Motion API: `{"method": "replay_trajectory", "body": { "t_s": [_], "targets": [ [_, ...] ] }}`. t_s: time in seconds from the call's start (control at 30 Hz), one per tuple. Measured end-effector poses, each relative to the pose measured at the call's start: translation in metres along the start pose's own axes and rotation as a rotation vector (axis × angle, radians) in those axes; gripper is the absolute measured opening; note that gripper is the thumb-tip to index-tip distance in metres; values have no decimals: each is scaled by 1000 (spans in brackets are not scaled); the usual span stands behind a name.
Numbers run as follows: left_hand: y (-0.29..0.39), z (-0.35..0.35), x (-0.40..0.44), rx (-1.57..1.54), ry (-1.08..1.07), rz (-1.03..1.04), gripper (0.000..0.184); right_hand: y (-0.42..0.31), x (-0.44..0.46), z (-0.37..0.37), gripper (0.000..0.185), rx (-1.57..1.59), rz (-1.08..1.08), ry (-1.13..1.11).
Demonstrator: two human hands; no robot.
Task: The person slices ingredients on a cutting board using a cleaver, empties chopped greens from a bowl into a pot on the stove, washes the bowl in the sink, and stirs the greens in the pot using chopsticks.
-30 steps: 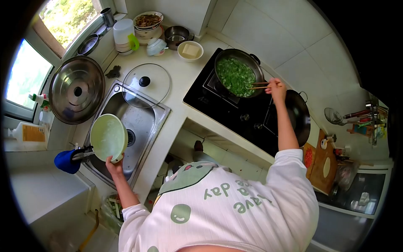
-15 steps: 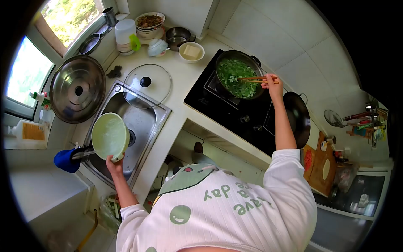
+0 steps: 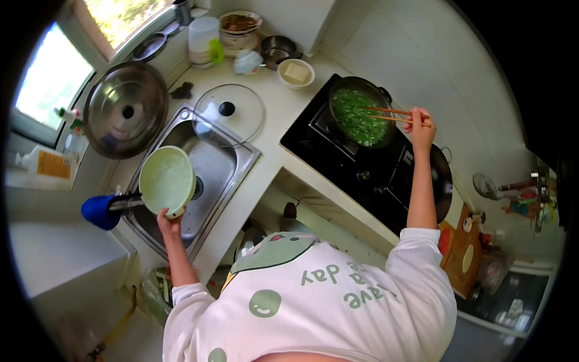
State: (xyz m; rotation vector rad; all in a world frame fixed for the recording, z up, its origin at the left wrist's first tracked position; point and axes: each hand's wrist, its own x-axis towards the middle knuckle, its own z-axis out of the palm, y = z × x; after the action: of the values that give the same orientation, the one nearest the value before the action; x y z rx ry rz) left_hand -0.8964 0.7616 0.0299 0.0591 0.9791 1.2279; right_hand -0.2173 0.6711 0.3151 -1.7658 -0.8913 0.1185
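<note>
My left hand (image 3: 170, 222) grips the rim of a light green bowl (image 3: 167, 180), held over the sink (image 3: 208, 172) beside the blue-covered faucet (image 3: 101, 212). Wooden chopsticks (image 3: 395, 114) are pinched in my right hand (image 3: 421, 125), their tips at the chopped greens (image 3: 357, 114) inside a dark pan (image 3: 386, 136). That pan sits on the black stove (image 3: 338, 163). A second dark pan (image 3: 443, 187) lies partly behind my right forearm.
A glass lid (image 3: 241, 114) overlaps the sink's back corner. A large metal lid (image 3: 123, 96) leans by the window. Behind stand a white bowl (image 3: 306, 80), a small pot (image 3: 278, 53) and stacked dishes (image 3: 240, 41). A cutting board (image 3: 463, 259) is at right.
The view has shifted, so the counter and stove appear farther right. The chopsticks have moved about in the greens. My left hand still holds the bowl over the sink.
</note>
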Motion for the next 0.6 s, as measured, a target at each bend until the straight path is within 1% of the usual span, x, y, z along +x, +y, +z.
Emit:
{"method": "replay_trajectory", "body": {
  "t_s": [0.07,0.13,0.17,0.2,0.23,0.27,0.3,0.33,0.4,0.43,0.47,0.5,0.53,0.6],
  "targets": [
    [0,-10,6,-36,11,-19,57,6,0,7,25,-241,-125,-11],
    [0,0,-2,-14,52,12,54,-18,-19,35,25,-113,-179,32],
    [0,3,-3,-6,89,15,54,-31,-29,53,25,-119,-286,10],
    [-2,-5,2,-27,71,2,54,-46,-40,71,26,-124,-389,-4],
    [-3,-9,2,-9,89,14,54,-66,-50,92,26,-181,-567,-66],
    [-4,-10,2,0,87,20,48,-90,-65,118,25,-186,-649,-128],
    [-5,-11,1,14,79,21,42,-113,-80,142,24,-174,-639,-216],
    [-5,-12,0,6,93,38,42,-131,-94,167,22,-166,-629,-299],
    [-6,-15,-1,0,101,13,41,-153,-113,218,19,-250,-794,-480],
    [-7,-20,0,-7,112,19,41,-163,-124,243,20,-246,-775,-582],
    [-8,-26,1,-5,94,4,45,-171,-136,270,21,-243,-754,-684],
    [-8,-30,1,-3,75,-12,50,-175,-147,299,23,-206,-654,-787],
    [-8,-32,-1,-8,84,-6,50,-176,-158,329,26,-169,-551,-888],
    [-8,-33,-4,52,109,32,49,-174,-177,386,27,-116,-472,-1083]
  ]
}}
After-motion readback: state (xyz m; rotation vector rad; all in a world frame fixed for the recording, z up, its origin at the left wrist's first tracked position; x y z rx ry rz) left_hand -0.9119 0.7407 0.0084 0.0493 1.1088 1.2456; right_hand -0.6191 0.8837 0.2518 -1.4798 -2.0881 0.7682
